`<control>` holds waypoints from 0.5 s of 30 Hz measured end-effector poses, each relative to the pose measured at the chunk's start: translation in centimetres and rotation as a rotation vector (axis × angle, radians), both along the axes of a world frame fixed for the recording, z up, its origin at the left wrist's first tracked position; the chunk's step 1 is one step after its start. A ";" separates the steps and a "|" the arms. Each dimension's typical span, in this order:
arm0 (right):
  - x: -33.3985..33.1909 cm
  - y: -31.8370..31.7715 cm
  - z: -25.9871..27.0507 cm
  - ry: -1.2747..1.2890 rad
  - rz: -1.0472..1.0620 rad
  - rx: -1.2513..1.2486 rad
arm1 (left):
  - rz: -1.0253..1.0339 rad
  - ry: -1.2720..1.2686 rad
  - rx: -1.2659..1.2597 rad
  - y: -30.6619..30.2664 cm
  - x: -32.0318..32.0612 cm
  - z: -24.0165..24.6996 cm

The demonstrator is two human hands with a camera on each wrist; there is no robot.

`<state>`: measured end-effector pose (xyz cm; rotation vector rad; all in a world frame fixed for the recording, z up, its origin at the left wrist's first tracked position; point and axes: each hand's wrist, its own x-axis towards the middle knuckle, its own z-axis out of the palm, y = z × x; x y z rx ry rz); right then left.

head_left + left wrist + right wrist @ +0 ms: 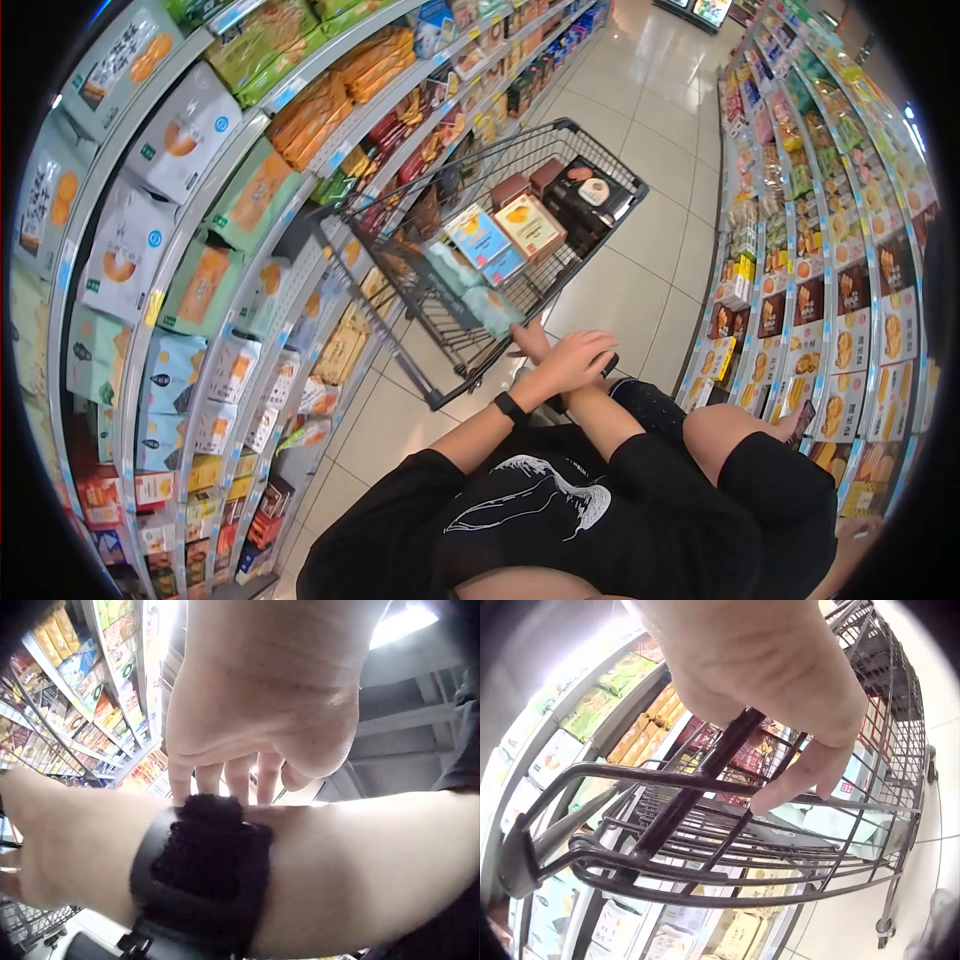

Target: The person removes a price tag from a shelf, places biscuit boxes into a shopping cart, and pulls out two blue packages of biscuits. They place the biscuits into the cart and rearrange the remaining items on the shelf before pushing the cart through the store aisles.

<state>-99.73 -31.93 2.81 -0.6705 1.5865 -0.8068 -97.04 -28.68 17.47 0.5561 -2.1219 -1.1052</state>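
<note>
In the head view my forearms cross in front of a black T-shirt. My left hand (582, 360) lies over the right wrist, fingers stretched out. The left wrist view shows its palm above the black wrist device (199, 862) strapped to the right arm, with the fingertips right behind the strap. My right hand (530, 342) is at the near side of a black wire shopping cart (600, 245). In the right wrist view, thumb and fingers go around its rim bar (720, 754). Inside the cart are a blue box (478, 235), a cream box (528, 224), pale green bags (490, 308) and a dark package (594, 192).
Shelves (225, 300) packed with bagged and boxed snacks run along the left. More shelves (800, 260) with boxed goods line the right. A tiled floor aisle (640, 125) leads away between them. A bare knee (722, 440) shows at lower right.
</note>
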 end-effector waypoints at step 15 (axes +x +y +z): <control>-9.5 -9.4 -2.1 -0.095 -0.034 0.064 | 0.304 -0.396 -0.268 -7.8 16.0 1.8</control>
